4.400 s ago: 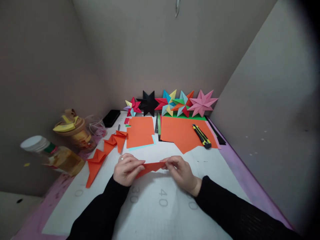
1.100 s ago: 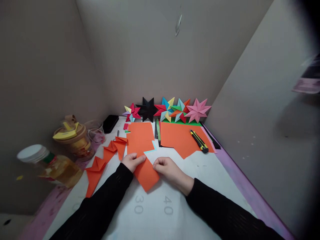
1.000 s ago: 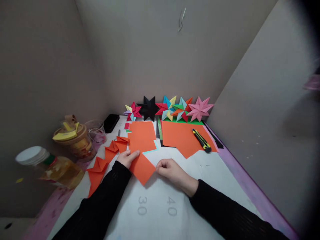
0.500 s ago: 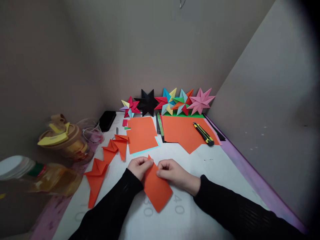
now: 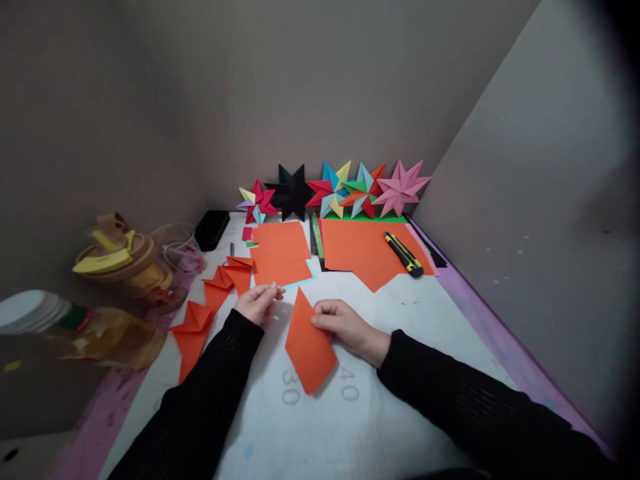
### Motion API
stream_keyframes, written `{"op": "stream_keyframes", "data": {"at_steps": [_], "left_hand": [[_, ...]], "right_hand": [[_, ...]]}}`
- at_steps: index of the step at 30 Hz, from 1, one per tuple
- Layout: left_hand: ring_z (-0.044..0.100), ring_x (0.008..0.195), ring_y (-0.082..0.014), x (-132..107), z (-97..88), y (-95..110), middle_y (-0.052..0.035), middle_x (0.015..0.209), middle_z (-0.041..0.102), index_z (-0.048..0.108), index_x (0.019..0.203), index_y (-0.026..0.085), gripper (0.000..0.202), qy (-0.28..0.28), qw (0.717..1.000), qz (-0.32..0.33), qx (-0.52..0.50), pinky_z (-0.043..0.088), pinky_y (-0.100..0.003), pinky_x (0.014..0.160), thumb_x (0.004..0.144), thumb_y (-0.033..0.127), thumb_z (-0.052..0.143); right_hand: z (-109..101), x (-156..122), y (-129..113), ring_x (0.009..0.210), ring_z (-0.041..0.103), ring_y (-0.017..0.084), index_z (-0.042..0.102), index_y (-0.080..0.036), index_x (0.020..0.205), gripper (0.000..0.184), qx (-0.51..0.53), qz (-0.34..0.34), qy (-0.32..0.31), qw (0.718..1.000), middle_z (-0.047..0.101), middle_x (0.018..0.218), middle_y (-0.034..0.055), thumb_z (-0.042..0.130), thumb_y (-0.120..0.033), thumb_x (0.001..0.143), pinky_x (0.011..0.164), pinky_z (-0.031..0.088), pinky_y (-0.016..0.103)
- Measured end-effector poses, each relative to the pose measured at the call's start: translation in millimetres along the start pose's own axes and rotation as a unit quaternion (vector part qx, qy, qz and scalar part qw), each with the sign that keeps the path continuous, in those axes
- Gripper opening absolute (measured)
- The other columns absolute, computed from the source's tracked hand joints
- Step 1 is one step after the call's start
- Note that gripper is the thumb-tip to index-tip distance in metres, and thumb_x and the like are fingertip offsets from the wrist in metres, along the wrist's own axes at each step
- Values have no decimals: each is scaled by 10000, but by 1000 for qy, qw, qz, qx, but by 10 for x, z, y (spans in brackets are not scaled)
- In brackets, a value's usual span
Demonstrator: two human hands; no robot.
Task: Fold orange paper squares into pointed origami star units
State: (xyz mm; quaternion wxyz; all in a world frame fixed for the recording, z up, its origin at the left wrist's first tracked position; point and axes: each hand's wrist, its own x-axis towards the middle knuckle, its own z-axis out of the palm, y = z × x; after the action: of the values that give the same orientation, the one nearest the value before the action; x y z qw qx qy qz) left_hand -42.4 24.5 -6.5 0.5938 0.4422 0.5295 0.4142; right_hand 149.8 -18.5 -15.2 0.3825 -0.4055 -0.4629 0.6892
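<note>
A kite-shaped piece of folded orange paper (image 5: 310,350) is tilted above the white mat, its narrow tip pointing away from me. My right hand (image 5: 347,327) pinches its right edge between thumb and fingers. To the left of the paper, apart from it, my left hand (image 5: 260,303) has loosely bent fingers with nothing in them. Near that hand lie several folded orange paper pieces (image 5: 194,323) in a slanting row along the left side. Beyond my left hand is a stack of orange paper sheets (image 5: 280,250) with a light blue edge showing.
A yellow-and-black utility knife (image 5: 403,255) rests on a larger orange sheet (image 5: 350,247). Several paper stars, one of them a pink star (image 5: 401,190), lean against the back wall. At left stand a lidded cup (image 5: 133,263), a bottle (image 5: 100,333) and a black phone (image 5: 212,229).
My left hand has let go of the orange paper and moved away to the left. The right hand still pinches the paper. The whole view has shifted slightly.
</note>
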Motion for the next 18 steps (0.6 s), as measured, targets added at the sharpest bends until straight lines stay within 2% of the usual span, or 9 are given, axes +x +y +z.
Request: {"op": "stream_keyframes", "data": {"at_steps": [3,5,9,11,14,16,18], "left_hand": [[354,388,-48,-71,114,-51,24,520,523,657,698,120,479,-90,995,21,27,214,-185,372,583,584,688],[365,399,-58,-106,171,-80,37,476,480,629,622,129,462,-109,992,38,56,229,-191,385,601,588,676],[301,351,-56,-103,165,-78,76,402,387,655,727,138,465,-111,992,10,52,194,-195,369,672,598,612],[374,384,-66,-91,144,-62,57,445,476,676,788,138,428,-105,994,21,38,269,-193,395,660,545,655],[547,551,-120,-96,138,-39,-13,634,653,696,773,141,333,-85,993,75,31,423,-227,545,644,448,699],[600,659,-160,-113,148,-25,-39,726,697,705,760,147,290,-76,990,113,43,463,-259,649,654,417,692],[615,706,-177,-132,159,-14,-45,746,708,711,760,155,259,-62,986,141,58,471,-272,694,675,396,671]], "right_hand": [[-53,48,17,475,315,70,457,-173,598,241,4,-55,79,995,408,536,-64,621,-300,720,458,221,209],[-90,73,33,493,331,75,453,-174,601,253,-1,-83,104,991,419,556,-58,616,-312,736,473,239,212],[-137,94,57,497,349,85,494,-176,635,247,0,-99,100,990,427,563,-52,612,-352,762,480,254,219],[-142,91,50,551,409,102,549,-173,663,226,-18,-123,99,987,483,623,-28,620,-364,760,520,312,230],[-137,81,21,656,479,133,609,-170,677,205,-63,-165,120,977,545,717,8,627,-357,757,608,377,256],[-133,78,5,637,480,134,606,-171,667,217,-65,-166,132,975,550,686,6,620,-366,762,603,385,257],[-132,80,1,572,447,120,583,-174,652,236,-53,-150,135,978,526,621,-10,613,-377,768,558,371,247]]}}
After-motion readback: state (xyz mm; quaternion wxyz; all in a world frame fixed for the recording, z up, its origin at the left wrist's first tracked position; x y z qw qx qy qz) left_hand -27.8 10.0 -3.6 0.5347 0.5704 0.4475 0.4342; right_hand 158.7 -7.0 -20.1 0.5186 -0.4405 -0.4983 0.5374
